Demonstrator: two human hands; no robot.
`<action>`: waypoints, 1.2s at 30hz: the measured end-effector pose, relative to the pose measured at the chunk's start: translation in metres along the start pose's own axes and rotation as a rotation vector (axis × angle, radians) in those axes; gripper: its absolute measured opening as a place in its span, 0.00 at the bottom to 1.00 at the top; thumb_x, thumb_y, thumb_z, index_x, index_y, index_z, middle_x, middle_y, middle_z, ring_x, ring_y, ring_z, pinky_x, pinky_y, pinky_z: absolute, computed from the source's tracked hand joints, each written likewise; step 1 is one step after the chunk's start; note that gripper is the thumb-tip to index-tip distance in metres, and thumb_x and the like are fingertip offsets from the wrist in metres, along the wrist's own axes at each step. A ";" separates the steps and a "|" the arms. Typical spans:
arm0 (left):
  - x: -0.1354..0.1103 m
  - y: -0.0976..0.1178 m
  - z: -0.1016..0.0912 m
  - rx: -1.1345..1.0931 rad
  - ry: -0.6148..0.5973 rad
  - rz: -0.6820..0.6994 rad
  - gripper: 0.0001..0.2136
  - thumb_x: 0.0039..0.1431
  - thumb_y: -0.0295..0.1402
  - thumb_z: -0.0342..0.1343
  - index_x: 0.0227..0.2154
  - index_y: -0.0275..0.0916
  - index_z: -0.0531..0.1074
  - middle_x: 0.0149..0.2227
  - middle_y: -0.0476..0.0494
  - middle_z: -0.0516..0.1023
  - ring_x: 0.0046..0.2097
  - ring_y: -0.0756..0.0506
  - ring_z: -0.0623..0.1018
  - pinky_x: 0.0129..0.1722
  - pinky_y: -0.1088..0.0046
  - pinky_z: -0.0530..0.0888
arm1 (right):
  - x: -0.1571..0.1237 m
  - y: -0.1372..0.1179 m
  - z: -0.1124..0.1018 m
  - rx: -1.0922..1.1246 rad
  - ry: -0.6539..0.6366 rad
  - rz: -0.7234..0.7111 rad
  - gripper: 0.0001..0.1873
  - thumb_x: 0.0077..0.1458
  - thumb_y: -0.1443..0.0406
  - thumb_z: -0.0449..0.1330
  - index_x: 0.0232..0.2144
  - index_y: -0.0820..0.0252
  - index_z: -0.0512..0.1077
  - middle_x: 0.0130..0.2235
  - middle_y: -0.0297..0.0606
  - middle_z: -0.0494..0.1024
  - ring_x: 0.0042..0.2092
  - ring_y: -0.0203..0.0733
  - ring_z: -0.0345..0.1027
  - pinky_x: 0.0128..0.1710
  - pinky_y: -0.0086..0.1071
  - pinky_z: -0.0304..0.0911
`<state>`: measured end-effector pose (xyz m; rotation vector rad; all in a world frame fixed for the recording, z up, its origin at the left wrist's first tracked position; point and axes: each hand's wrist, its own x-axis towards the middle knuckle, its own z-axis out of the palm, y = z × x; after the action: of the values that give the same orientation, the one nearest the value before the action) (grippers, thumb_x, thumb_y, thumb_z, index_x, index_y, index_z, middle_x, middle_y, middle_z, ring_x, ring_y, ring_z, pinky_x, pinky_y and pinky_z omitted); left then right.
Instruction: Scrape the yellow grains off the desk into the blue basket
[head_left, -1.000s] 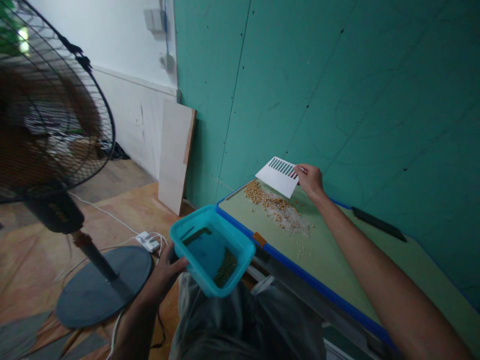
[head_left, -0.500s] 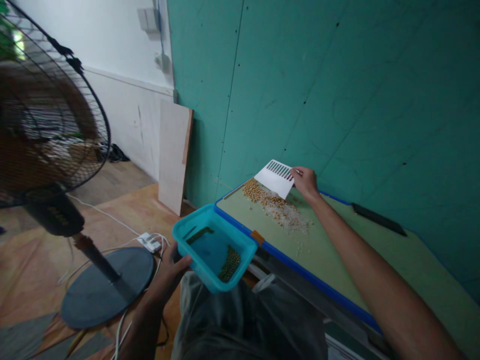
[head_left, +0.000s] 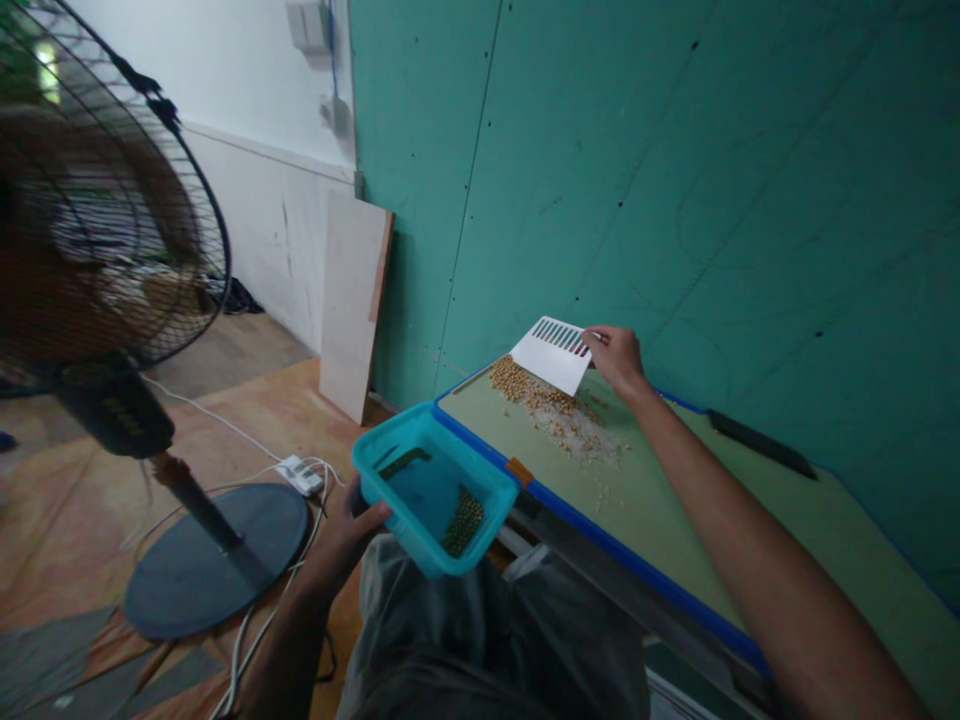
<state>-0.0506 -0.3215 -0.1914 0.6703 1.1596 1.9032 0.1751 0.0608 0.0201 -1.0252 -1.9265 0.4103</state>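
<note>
My left hand [head_left: 346,535] is closed on the left rim of a turquoise plastic tub [head_left: 431,418], its thumb over the edge. Two small heaps of green beans [head_left: 465,520] lie in the tub, which is held tilted just beside the table's left end. My right hand [head_left: 616,357] pinches the slotted end of a flat white scraper [head_left: 553,365]. The scraper's plain edge slants down to a pile of yellow soybeans [head_left: 517,383] mixed with whitish grains [head_left: 589,438] on the table.
The pale green table [head_left: 675,540] has a blue edge and an orange clip [head_left: 519,471]. A dark strip [head_left: 761,443] lies along its back, against the green wall. On the left stand a fan [head_left: 112,430], a power strip [head_left: 300,475] with cables, and a leaning board [head_left: 352,300].
The view has shifted slightly, so the fan and wall sit a little farther right. Both hands keep their holds, and the tub and scraper have barely moved relative to the table.
</note>
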 end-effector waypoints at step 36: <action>0.003 0.000 -0.002 0.000 -0.020 0.015 0.34 0.47 0.46 0.79 0.56 0.41 0.79 0.53 0.31 0.85 0.53 0.27 0.84 0.46 0.54 0.85 | -0.002 -0.012 -0.012 0.013 -0.078 0.009 0.17 0.55 0.60 0.60 0.39 0.64 0.84 0.36 0.48 0.85 0.38 0.52 0.81 0.36 0.40 0.74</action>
<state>-0.0535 -0.3201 -0.1924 0.6981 1.1449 1.9057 0.1798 0.0504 0.0327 -1.0232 -1.9865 0.4741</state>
